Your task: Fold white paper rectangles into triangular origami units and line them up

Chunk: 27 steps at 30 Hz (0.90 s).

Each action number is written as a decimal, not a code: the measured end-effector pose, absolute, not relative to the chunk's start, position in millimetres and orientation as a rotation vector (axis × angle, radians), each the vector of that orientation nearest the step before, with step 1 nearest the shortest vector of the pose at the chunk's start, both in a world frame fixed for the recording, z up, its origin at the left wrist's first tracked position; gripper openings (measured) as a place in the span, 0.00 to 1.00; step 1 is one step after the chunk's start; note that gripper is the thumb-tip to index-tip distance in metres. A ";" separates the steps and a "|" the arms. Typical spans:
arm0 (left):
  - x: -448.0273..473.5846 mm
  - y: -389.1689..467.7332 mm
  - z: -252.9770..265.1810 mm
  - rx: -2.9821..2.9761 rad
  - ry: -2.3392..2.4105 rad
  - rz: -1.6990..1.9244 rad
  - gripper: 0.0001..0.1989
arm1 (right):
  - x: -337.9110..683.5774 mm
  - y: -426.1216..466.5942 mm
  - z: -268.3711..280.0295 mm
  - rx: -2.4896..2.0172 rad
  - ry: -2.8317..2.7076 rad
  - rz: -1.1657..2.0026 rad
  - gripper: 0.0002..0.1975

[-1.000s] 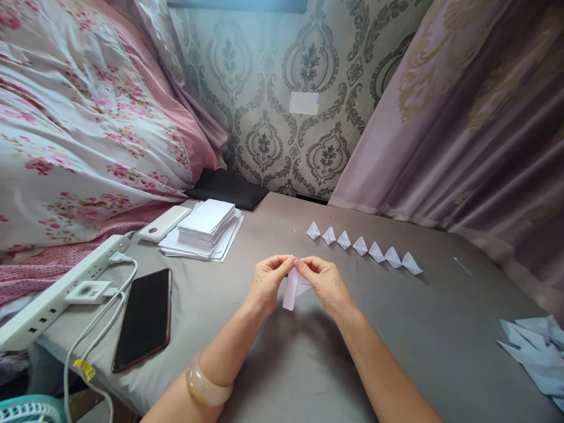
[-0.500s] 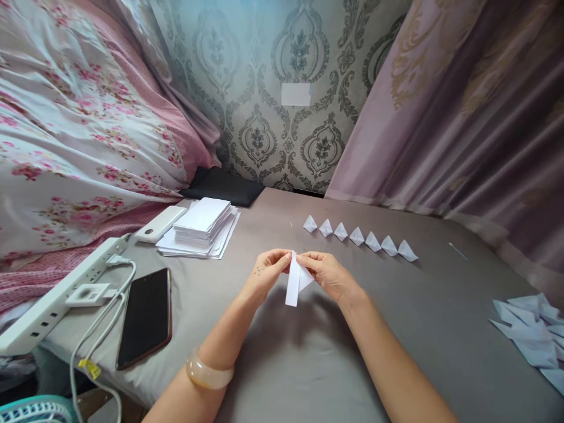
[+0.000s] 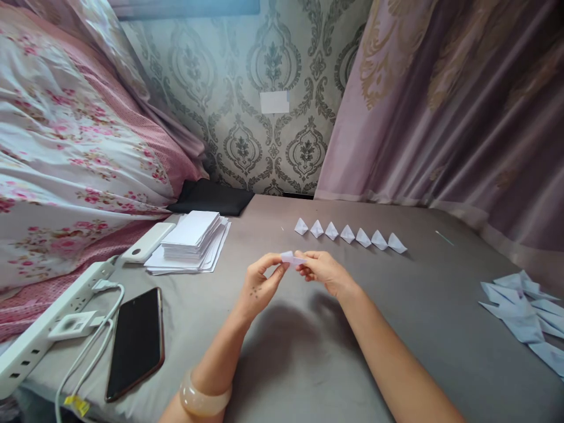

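Note:
A small folded piece of white paper (image 3: 291, 258) is held between my two hands above the grey surface. My left hand (image 3: 263, 281) pinches its left end between thumb and fingers. On the other end, my right hand (image 3: 325, 270) grips it, its fingers curled and partly hiding it. Beyond my hands stands a row of several small folded paper boats (image 3: 347, 234). A heap of folded paper pieces (image 3: 524, 311) lies at the far right.
A stack of white paper (image 3: 191, 238) sits at the left beside a white power bank (image 3: 148, 242). Nearer are a phone (image 3: 136, 343), a power strip (image 3: 57, 326) and a white cable (image 3: 90, 358). A black folder (image 3: 211, 197) lies by the wall. A thin stick (image 3: 444, 237) is at the right.
The paper's long strip, which hung down below my fingers, is now folded or turned up into a small piece. My left hand has turned. The whole view has shifted slightly.

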State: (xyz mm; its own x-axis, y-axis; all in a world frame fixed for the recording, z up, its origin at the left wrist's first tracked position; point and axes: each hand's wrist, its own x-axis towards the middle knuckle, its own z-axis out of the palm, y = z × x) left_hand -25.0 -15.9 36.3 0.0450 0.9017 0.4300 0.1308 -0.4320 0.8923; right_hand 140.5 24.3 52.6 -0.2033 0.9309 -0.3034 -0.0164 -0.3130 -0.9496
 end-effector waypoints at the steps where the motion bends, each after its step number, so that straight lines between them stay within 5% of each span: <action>1: -24.9 -15.8 37.0 1.492 1.078 1.434 0.06 | 140.6 24.0 54.8 -1.283 -1.206 1.457 0.13; 4: -24.3 -15.4 39.9 1.163 1.025 1.365 0.09 | 137.9 18.4 65.3 -1.139 -1.401 1.028 0.13; 10: -21.7 -17.3 43.4 1.048 0.989 1.364 0.09 | 121.5 -3.9 77.3 -1.124 -1.670 0.651 0.06; 27: -17.0 -14.8 37.2 0.707 0.768 1.545 0.12 | 110.6 -5.5 58.2 -0.944 -1.842 0.349 0.07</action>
State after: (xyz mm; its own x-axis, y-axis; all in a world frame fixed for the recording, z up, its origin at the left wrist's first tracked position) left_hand -17.0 -14.8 37.2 -0.1045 0.9945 0.0114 -0.5915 -0.0713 0.8032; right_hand 110.6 -5.5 58.2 -0.1999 0.7371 0.6455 0.4504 0.6542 -0.6076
